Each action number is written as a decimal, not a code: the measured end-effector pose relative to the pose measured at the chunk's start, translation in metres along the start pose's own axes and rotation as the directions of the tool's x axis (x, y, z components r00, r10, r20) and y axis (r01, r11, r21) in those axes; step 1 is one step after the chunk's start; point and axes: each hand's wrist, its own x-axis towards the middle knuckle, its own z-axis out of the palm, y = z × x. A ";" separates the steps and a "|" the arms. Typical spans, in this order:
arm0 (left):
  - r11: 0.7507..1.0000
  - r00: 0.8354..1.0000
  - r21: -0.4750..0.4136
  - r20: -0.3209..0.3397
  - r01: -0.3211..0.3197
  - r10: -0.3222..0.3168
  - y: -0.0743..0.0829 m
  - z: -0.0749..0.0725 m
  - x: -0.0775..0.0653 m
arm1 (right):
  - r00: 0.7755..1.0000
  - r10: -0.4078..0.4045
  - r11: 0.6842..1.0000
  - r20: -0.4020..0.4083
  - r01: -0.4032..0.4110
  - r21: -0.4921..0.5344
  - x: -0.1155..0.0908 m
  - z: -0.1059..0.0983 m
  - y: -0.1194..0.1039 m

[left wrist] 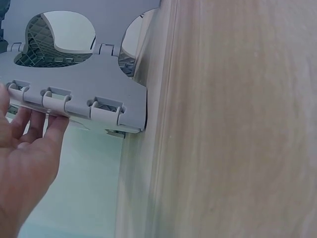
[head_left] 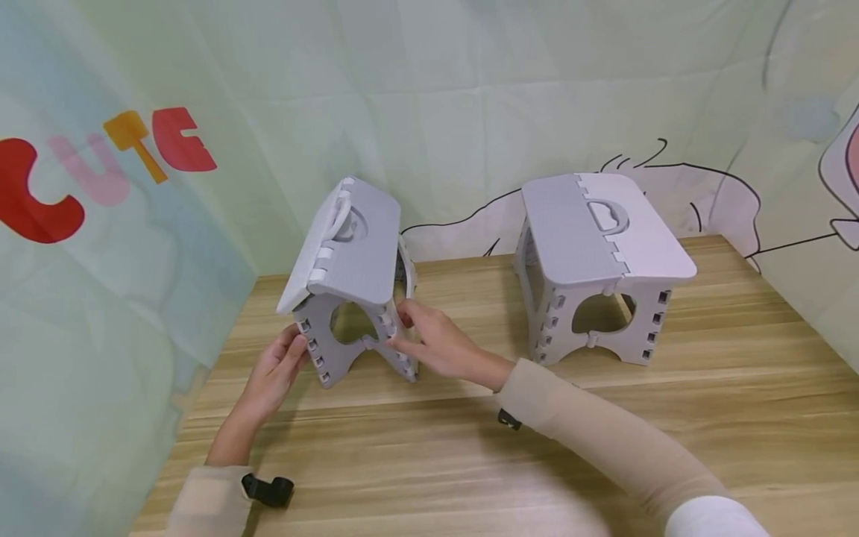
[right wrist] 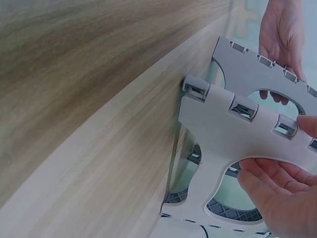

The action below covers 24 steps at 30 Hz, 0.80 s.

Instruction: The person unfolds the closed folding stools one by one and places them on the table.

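A grey and white folding step stool [head_left: 365, 250] stands partly folded at the left in the head view, its seat halves peaked like a roof and its front panel creased. My left hand [head_left: 274, 373] holds the left edge of its leg panel; in the left wrist view the fingers [left wrist: 55, 130] lie against the hinged edge. On the other side my right hand [head_left: 439, 347] grips the right leg panel. In the right wrist view its fingers [right wrist: 262, 186] reach into the cut-out, with the thumb over the hinged edge.
To the right a second folding stool [head_left: 570, 239] stands unfolded with its seat flat. Both stools are on a wood-grain table [head_left: 403, 462]. Behind and beside it hangs a pale green printed cloth [head_left: 443, 127]. A black wrist mount [head_left: 268, 491] sits on the left sleeve.
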 end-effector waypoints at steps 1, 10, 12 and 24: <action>1.000 1.000 0.003 -0.001 0.001 -0.001 0.000 0.000 0.000 | 1.000 -0.001 1.000 0.000 0.001 0.002 0.000 0.000 0.000; 1.000 1.000 0.009 -0.005 -0.005 0.005 -0.001 0.000 0.000 | 1.000 0.005 1.000 -0.008 -0.005 0.011 -0.002 0.000 0.004; 1.000 1.000 0.003 -0.003 -0.011 0.011 -0.002 0.000 0.000 | 1.000 0.003 1.000 -0.012 -0.003 0.012 -0.002 -0.001 0.004; 1.000 1.000 -0.001 -0.009 -0.010 0.010 0.000 0.000 0.001 | 1.000 0.007 1.000 -0.014 -0.006 0.025 -0.003 -0.003 0.005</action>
